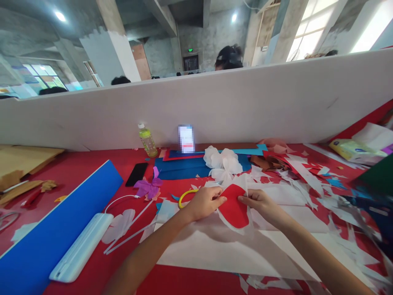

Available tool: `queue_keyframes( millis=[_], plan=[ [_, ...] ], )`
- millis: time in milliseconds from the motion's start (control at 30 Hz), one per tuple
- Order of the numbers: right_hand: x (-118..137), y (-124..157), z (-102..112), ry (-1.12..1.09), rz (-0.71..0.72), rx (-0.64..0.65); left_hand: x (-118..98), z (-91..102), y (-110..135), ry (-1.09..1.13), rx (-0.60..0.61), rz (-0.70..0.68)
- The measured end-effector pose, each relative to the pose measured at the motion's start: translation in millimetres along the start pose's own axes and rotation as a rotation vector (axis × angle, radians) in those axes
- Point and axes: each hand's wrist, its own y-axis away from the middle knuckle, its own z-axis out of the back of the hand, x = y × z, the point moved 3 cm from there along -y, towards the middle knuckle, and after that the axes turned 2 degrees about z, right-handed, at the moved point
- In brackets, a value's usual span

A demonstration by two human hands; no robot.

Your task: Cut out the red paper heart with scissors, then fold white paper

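Observation:
My left hand (pixel 204 202) and my right hand (pixel 259 201) together hold a red paper cut-out (pixel 233 211) backed by thin white paper, each pinching one upper edge. The piece hangs just above a large white sheet (pixel 215 246) on the red table (pixel 101 164). A yellow-handled pair of scissors (pixel 185 196) lies just behind my left hand, partly hidden. A white paper flower (pixel 224 164) sits on blue paper (pixel 181 168) further back.
A purple paper flower (pixel 149 186), a black phone (pixel 137 173), a drink bottle (pixel 147 141) and a propped phone (pixel 186 139) stand left of centre. A blue board (pixel 52 229) and a white power bank (pixel 81 246) lie at left. Paper scraps (pixel 310 180) cover the right. A white partition (pixel 245 98) runs behind, with people's heads beyond.

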Motion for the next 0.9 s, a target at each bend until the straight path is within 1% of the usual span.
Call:
queue_keyframes(
  millis=[300,533,633,800,900],
  plan=[
    [-6.1,-2.8,3.0,-0.005,0.0,-0.027,0.6,0.6,-1.6,0.007,-0.007,0.007],
    [-4.6,-2.1,4.1,-0.044,0.014,0.023,4.0,-0.5,-3.3,0.019,-0.021,0.009],
    [-3.1,-2.0,4.7,-0.052,0.022,0.019,5.3,0.1,-4.1,0.024,-0.031,0.007],
    [1.0,-1.4,4.4,-0.024,0.03,0.004,6.8,1.3,-4.5,0.031,-0.022,0.026],
    [2.8,-0.5,5.4,0.022,0.04,-0.012,11.7,1.7,-6.4,0.037,-0.023,0.037]
  ],
)
